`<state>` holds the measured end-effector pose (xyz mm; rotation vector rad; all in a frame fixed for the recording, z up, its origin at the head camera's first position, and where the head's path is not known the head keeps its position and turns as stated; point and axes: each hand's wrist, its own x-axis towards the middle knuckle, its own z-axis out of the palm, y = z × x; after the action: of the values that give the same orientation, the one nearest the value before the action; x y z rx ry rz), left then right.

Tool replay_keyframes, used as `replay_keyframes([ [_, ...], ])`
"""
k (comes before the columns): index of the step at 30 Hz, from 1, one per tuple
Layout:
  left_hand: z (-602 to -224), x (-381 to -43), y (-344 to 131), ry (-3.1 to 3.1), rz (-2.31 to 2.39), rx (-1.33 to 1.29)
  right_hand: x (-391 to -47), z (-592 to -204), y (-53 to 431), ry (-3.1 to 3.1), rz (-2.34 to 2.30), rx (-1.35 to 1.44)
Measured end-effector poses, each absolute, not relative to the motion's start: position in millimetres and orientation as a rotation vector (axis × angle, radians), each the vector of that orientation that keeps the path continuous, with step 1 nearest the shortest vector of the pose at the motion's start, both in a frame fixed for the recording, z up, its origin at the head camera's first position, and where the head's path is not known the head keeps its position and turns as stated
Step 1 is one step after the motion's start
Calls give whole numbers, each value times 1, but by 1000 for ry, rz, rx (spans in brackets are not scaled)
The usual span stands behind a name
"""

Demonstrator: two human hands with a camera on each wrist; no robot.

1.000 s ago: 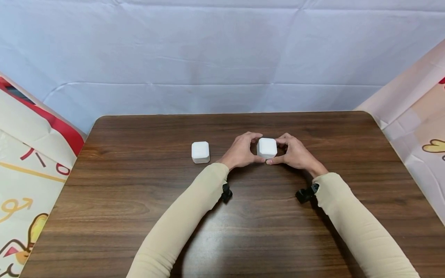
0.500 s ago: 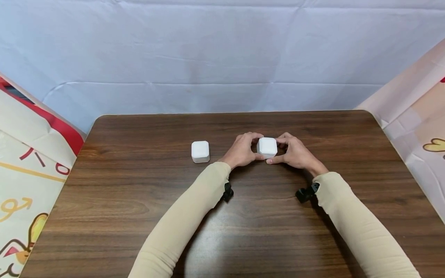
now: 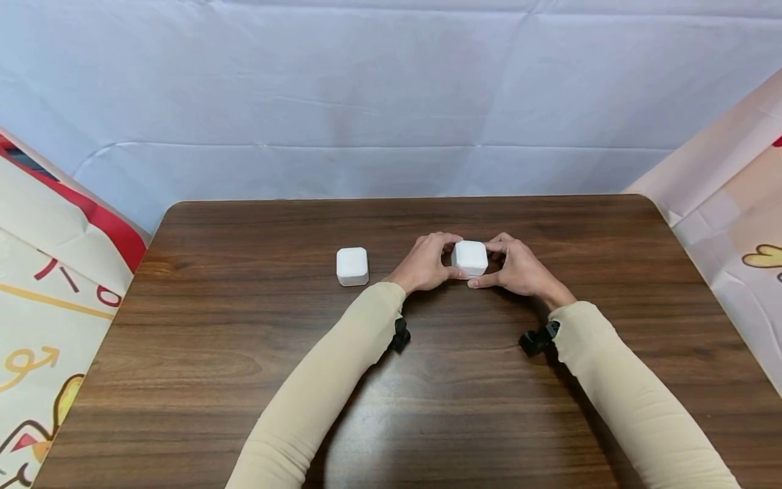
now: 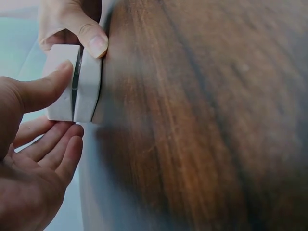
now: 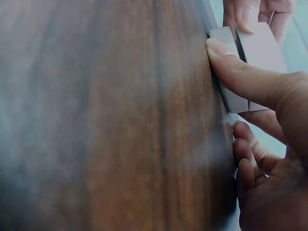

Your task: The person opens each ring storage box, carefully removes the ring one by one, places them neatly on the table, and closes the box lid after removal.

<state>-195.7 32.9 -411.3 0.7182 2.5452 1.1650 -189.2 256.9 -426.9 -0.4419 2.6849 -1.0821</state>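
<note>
A small white box [image 3: 470, 256] with rounded corners stands on the table between both hands. My left hand [image 3: 425, 263] pinches its upper half, the lid [image 4: 61, 94], with the thumb on the near side. The thumb of my right hand [image 3: 519, 269] presses the lower half, the base [image 5: 234, 96], which sits against the tabletop. A thin dark gap runs between lid and base in both wrist views. It is wider towards my right hand, so the lid is slightly tilted. A second white box [image 3: 352, 265] stands closed to the left, apart from my hands.
The brown wood-grain table [image 3: 244, 339] ends at a pale cloth backdrop [image 3: 391, 102]. Printed sheets [image 3: 55, 305] hang at the left and right. A small black camera mount [image 3: 400, 335] is on each wrist.
The lid of the box between my hands has risen a little, and a seam now shows above the base. Both hands have stayed nearly in place; the second box has not moved.
</note>
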Motion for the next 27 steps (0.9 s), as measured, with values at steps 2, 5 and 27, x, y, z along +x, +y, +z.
replay_keyframes([
  [2,-411,-196,33,2531,1172,704,-189,-427,257,2681,-1081,-440],
  [5,-410,-198,33,2510,1178,683,-190,-426,257,2677,-1077,-440],
  [27,-407,-205,32,2264,1395,564,-192,-426,256,2638,-1129,-405],
])
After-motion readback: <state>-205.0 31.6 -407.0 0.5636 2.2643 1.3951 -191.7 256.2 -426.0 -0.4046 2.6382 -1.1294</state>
